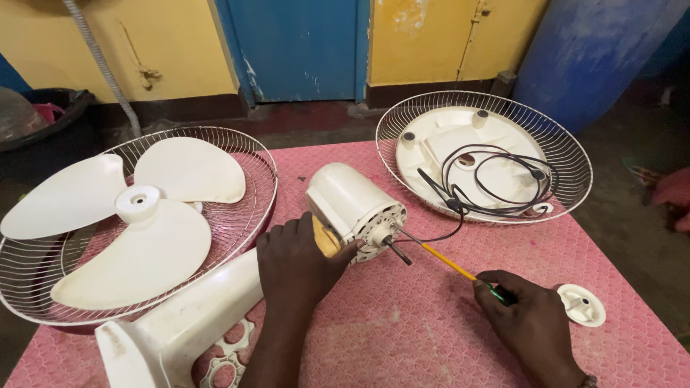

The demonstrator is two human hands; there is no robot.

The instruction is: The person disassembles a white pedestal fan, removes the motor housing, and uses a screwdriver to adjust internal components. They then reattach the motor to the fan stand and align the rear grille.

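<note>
Item, nearest me: my left hand [298, 262] is curling its fingers closed around the base of the white fan motor [353, 208], which is lying on its side at the middle of the pink table [402, 330], its metal shaft [397, 251] pointing toward 4 o'clock. Item: my right hand [528, 316], at 4 o'clock from the motor, is pinching shut on the green handle of a yellow-shanked screwdriver [453, 266], whose tip is reaching up to the motor's face beside the shaft. Item: a small white round cap [582, 304] is lying just beside my right hand at its 3 o'clock. Item: the white fan stand [183, 323] is lying at 8 o'clock from the motor. Item: three white blades [126, 223] are resting in a wire guard [251, 154] at 9 o'clock. Item, farthest: a second wire guard [575, 165] at 1 o'clock is holding a white plate and a coiled black cord [496, 183].
</note>
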